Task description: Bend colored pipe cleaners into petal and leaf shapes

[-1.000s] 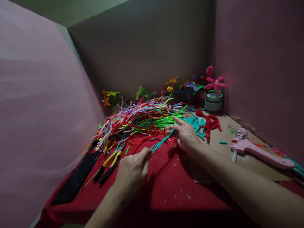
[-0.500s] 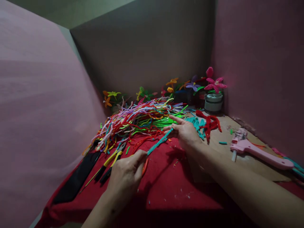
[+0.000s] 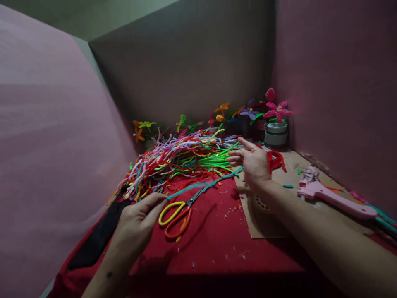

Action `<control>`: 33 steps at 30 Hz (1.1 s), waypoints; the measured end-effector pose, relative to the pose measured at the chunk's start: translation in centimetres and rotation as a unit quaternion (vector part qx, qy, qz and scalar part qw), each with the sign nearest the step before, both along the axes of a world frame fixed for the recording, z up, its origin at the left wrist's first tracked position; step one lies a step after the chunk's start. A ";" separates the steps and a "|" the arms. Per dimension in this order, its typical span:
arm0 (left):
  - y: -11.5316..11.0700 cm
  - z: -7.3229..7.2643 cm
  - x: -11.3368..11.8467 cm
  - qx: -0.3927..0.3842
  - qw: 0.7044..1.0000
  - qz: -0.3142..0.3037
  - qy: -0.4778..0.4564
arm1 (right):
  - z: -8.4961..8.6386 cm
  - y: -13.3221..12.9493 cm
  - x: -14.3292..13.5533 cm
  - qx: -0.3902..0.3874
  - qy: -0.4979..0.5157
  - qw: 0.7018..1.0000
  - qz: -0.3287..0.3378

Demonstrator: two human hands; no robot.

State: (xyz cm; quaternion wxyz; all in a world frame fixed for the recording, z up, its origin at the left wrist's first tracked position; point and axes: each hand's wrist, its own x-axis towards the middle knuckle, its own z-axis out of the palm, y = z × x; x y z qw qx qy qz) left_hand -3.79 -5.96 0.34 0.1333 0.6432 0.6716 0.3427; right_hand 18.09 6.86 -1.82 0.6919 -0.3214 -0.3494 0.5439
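A teal pipe cleaner [image 3: 186, 189] stretches between my hands, slightly wavy and blurred in its middle. My left hand [image 3: 141, 217] pinches its near end between thumb and fingers. At the far end, my right hand [image 3: 256, 163] has its fingers outstretched and apart; the strand's tip reaches the edge of this hand, and the thumb is hard to make out. Below the strand, scissors [image 3: 178, 217] with one yellow and one orange-red handle lie on the red cloth [image 3: 214, 248]. Behind my hands is a large heap of multicoloured pipe cleaners [image 3: 176, 153].
A pink glue gun [image 3: 335, 198] rests on a brown board [image 3: 288, 211] at the right. Red pipe-cleaner pieces [image 3: 277, 161] lie behind my right hand. A black flat object [image 3: 99, 240] is at the left. Pipe-cleaner flowers [image 3: 279, 111] stand along the back wall.
My left hand has moved left and toward me, uncovering the scissors. My right hand has shifted right, with its fingers more spread, and the teal pipe cleaner shows a longer length between them.
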 end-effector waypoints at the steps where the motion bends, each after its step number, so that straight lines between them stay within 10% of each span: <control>1: 0.2 0.2 -0.2 -0.006 0.999 0.008 -0.039 | 0.0 0.0 0.0 -0.006 0.008 1.000 -0.008; 10: 3.3 -0.7 3.7 -0.049 0.978 -0.045 -0.197 | -1.0 -3.4 -3.3 -0.019 0.055 0.967 0.247; 23: 1.5 -3.2 4.8 -0.145 0.976 -0.161 -0.033 | 0.1 -1.1 -0.3 -0.073 0.219 0.950 0.211; 33: 0.0 -3.8 2.6 -0.118 0.977 -0.101 0.147 | 1.6 -1.0 1.3 -0.048 0.169 0.969 0.171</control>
